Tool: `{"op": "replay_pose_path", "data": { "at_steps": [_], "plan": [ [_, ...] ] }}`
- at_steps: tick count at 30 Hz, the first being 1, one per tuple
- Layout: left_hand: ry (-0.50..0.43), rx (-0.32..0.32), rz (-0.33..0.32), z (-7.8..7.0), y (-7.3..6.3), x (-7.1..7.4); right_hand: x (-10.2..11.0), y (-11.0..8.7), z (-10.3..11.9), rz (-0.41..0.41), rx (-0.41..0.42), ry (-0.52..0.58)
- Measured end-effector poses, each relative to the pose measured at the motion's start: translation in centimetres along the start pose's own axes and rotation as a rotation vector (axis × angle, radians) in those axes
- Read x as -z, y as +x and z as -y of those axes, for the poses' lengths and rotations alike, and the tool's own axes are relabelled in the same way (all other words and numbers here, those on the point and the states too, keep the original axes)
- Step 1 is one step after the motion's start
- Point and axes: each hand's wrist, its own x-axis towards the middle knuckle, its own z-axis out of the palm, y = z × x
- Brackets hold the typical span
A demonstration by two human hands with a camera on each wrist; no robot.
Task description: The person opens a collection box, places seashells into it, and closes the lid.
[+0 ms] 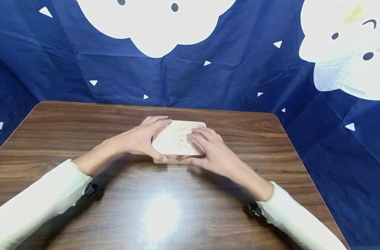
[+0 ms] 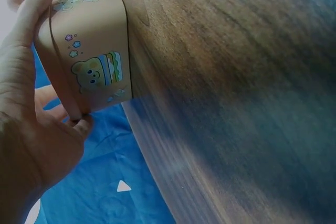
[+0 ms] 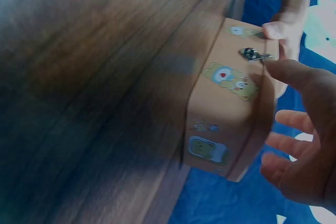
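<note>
A small pale pink box (image 1: pixel 180 139) with a cartoon bear printed on its lid stands on the wooden table, lid down. Cartoon stickers or prints decorate its sides, and a metal clasp (image 3: pixel 251 54) sits on the front. The left hand (image 1: pixel 147 137) holds the box at its left end, thumb on the front face and fingers reaching to the far edge. Over the right part of the lid is the right hand (image 1: pixel 213 149), its thumb at the front near the clasp. The right wrist view shows its other fingers (image 3: pixel 294 121) loosely bent beside the lid.
The brown wood-grain table (image 1: pixel 164 187) carries a bright light reflection in front of the box. Behind and beside it hangs a dark blue cloth (image 1: pixel 121 69) with white cloud faces and small triangles. Both forearms wear white sleeves (image 1: pixel 49 198), with black straps near the wrists.
</note>
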Motion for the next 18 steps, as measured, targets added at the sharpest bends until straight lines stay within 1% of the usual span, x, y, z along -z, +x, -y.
{"op": "replay_pose_path", "data": {
  "at_steps": [3,5,7,10,14,18],
  "plan": [
    [0.0,0.004,0.003,0.0,0.0,0.0,-0.4,0.7,-0.3,0.074,-0.048,-0.052],
    [-0.006,0.006,0.001,0.1,-0.1,0.0,-0.8,1.0,-0.4,0.096,-0.089,-0.057],
    [-0.005,0.005,-0.002,0.1,0.0,-0.1,-1.2,1.2,-0.4,0.103,-0.108,-0.064],
    [-0.005,0.004,-0.007,0.2,0.0,-0.2,-1.7,1.5,-0.5,0.09,-0.091,-0.086],
    [-0.018,0.002,-0.004,0.2,-0.2,-0.2,-2.1,1.5,-0.4,0.064,-0.044,-0.111],
    [-0.035,0.009,-0.001,0.2,-0.4,-0.2,-2.2,1.5,-0.2,0.058,-0.033,-0.124]
  ]
}}
